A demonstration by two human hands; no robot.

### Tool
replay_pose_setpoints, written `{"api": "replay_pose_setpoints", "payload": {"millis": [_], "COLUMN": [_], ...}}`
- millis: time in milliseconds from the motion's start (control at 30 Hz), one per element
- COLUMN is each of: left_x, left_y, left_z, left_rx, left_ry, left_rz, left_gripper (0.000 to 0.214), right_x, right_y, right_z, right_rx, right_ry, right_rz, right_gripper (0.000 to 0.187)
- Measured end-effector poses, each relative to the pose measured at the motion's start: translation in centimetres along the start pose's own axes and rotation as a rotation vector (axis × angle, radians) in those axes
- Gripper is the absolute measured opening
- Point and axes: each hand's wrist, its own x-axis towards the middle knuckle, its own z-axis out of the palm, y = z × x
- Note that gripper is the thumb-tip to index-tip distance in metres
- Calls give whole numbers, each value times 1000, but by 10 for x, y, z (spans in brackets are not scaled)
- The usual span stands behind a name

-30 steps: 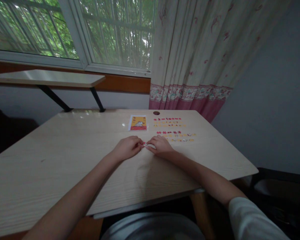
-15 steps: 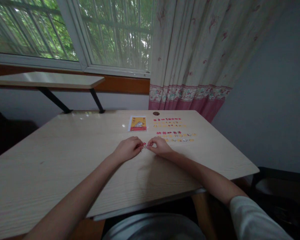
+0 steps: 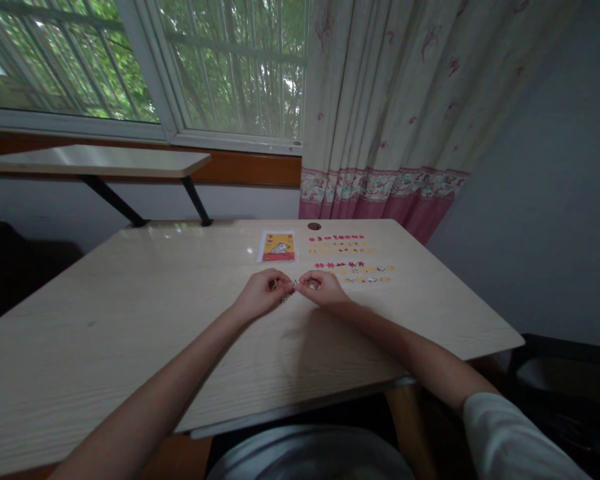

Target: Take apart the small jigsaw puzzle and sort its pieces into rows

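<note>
My left hand [image 3: 263, 295] and my right hand [image 3: 321, 290] meet over the middle of a pale wooden table [image 3: 145, 313]. Both are pinched closed on small jigsaw pieces [image 3: 292, 287] held between the fingertips, a little above the tabletop. Just beyond the right hand lie rows of small red, yellow and white jigsaw pieces [image 3: 353, 268]. A small orange picture card [image 3: 278, 246] lies flat behind the hands.
A round cable hole [image 3: 314, 226] sits near the table's far edge. A floral curtain [image 3: 390, 107] hangs at the back right beside a barred window [image 3: 190, 67]. A narrow shelf on black brackets [image 3: 95, 163] runs under the window. The table's right edge drops off near my right forearm.
Both hands have lifted slightly off the table while staying pinched together on the small pieces. The view has shifted a little.
</note>
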Motion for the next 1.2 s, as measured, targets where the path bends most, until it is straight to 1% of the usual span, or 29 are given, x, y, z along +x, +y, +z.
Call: {"api": "replay_pose_setpoints", "payload": {"millis": [100, 200, 300, 400, 467, 567, 667, 767, 867, 933, 1033, 1133, 1200], "left_x": [2, 3, 4, 3, 3, 5, 6, 6, 4, 2, 0, 0, 0], "left_y": [-1, -3, -4, -4, -4, -4, -6, -11, -15, -15, -12, -10, -10], "left_z": [2, 3, 2, 1, 1, 2, 1, -2, -9, -16, -24, -28, -29], "left_rx": [-194, -363, -417, -449, -483, -490, -400, -264, -15, 199, 425, 521, 558], "left_ry": [-32, -23, -44, -82, -78, -61, -26, 6, -17, -55, -99, -113, -110], "left_rz": [-100, -156, -179, -189, -193, -193, -167, -138, -89, -11, 83, 93, 91], "left_gripper": [27, 22, 16, 14, 15, 20, 25, 29, 30, 29, 29, 30, 31], "right_x": [0, 1, 2, 4, 5, 5, 5, 4, 3, 3, 4, 4, 4], "right_y": [0, -1, 0, 2, 4, 4, 2, 1, -1, -1, -1, -1, 0], "right_z": [-1, -5, -11, -14, -15, -17, -24, -36, -48, -54, -58, -57, -56], "right_rx": [-50, -101, -188, -247, -270, -322, -380, -401, -363, -326, -301, -297, -284], "right_ry": [-21, -34, -63, -120, -121, -87, -20, 94, 207, 259, 280, 268, 274], "right_rz": [-37, -147, -329, -494, -546, -561, -553, -535, -511, -512, -491, -464, -474], "right_gripper": [18, 21, 29, 26, 26, 27, 28, 27, 25, 24, 23, 23, 23]}}
